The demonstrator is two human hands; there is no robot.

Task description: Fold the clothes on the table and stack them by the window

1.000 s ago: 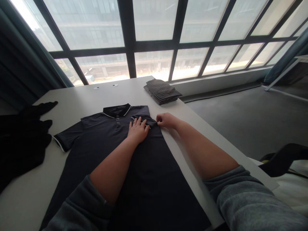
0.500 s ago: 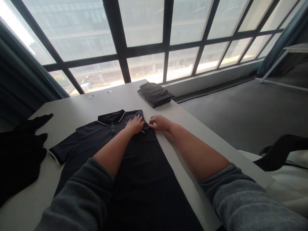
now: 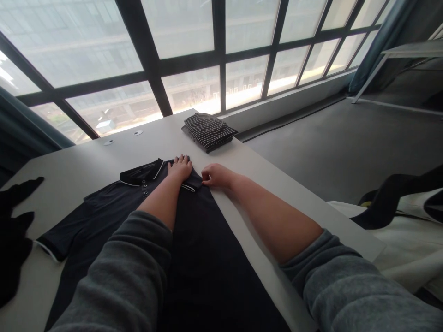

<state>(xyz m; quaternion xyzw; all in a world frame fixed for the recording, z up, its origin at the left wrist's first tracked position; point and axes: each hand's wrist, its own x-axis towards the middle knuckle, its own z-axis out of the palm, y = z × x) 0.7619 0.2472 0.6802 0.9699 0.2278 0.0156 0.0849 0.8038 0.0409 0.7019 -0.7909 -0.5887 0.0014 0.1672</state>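
Note:
A dark polo shirt (image 3: 204,249) with white trim lies front up on the white table (image 3: 157,147), its buttoned collar toward the window. One sleeve stretches out to the left; the right one is folded inward over the body, its white-edged cuff showing. My left hand (image 3: 180,168) lies flat with fingers spread on the shirt's right shoulder. Beside it, my right hand (image 3: 215,176) is closed, thumb and fingertips pinching the folded sleeve at the shirt's right edge.
Folded striped clothing (image 3: 209,131) is stacked at the table's far right corner. Black garments (image 3: 15,240) lie at the left. Beyond the right edge are grey floor (image 3: 294,143) and a chair with white and black fabric (image 3: 398,249). A large window stands behind the table.
My view has shifted to the right. My left hand has slid up toward the shoulder seam, uncovering more of the folded sleeve's cuff. The right hand keeps its pinch at the edge.

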